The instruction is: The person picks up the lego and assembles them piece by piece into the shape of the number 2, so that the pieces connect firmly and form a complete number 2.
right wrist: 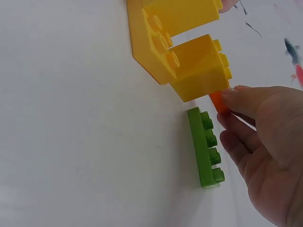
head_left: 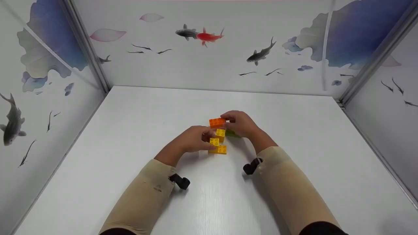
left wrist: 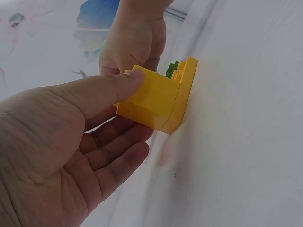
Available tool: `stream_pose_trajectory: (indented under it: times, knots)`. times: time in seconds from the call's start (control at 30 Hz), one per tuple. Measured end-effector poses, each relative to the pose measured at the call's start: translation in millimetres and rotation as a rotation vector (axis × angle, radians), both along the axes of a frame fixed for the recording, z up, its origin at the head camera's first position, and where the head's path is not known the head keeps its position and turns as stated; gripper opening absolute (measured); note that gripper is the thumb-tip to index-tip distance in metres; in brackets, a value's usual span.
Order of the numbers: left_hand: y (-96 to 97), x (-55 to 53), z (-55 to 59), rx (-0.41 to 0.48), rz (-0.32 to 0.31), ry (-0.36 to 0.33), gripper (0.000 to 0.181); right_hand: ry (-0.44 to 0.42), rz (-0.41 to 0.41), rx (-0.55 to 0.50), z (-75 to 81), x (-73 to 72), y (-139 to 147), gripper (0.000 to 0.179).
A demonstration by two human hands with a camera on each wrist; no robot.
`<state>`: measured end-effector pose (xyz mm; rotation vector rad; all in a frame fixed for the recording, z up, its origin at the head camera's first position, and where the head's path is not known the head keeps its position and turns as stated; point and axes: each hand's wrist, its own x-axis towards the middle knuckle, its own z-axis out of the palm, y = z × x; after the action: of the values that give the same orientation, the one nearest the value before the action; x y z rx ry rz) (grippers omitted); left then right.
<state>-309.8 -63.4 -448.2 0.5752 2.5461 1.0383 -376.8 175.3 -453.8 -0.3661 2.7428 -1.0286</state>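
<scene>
My left hand (head_left: 193, 139) pinches a yellow building block (left wrist: 149, 94) between thumb and fingers. That block sits on one end of a flatter yellow brick (head_left: 222, 150), whose bare studs show beside it. Just beyond stands a second yellow block (head_left: 220, 135), studs up; in the right wrist view this block (right wrist: 201, 71) appears close to the flat brick. Farther back, my right hand (head_left: 241, 124) grips an orange brick (head_left: 216, 123) by its right end. In the right wrist view the fingers hide most of the orange brick (right wrist: 218, 101).
A long green brick (right wrist: 202, 151) lies on the white table (head_left: 130, 130), partly under my right hand in the head view. White panels (head_left: 212, 71) printed with fish and leaves stand at the back and both sides. Black wrist mounts (head_left: 179, 181) stick out from the sleeves.
</scene>
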Motion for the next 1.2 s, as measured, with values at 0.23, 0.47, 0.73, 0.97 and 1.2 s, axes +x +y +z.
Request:
stream_pose_trajectory:
  times: [0.23, 0.47, 0.73, 0.97, 1.2]
  knots:
    - [-0.1, -0.4, -0.9, -0.003, 0.003, 0.013, 0.035, 0.064, -0.019, -0.064, 14.2, 20.8, 12, 0.040]
    - [-0.2, -0.3, -0.8, -0.014, 0.019, -0.006, 0.037, 0.141, 0.009, -0.079, 24.8, 47.1, 23, 0.038]
    - [0.1, 0.0, -1.0, -0.006, 0.011, 0.012, 0.035, 0.197, 0.037, -0.140, 27.0, 65.4, 40, 0.040]
    - [0.3, 0.4, -1.6, -0.011, -0.004, 0.016, 0.036, 0.197, 0.058, -0.167, 27.9, 73.7, 40, 0.038]
    - [-0.3, -0.2, 0.4, -0.028, 0.012, 0.008, 0.038, 0.201, 0.091, -0.172, 29.5, 77.9, 33, 0.038]
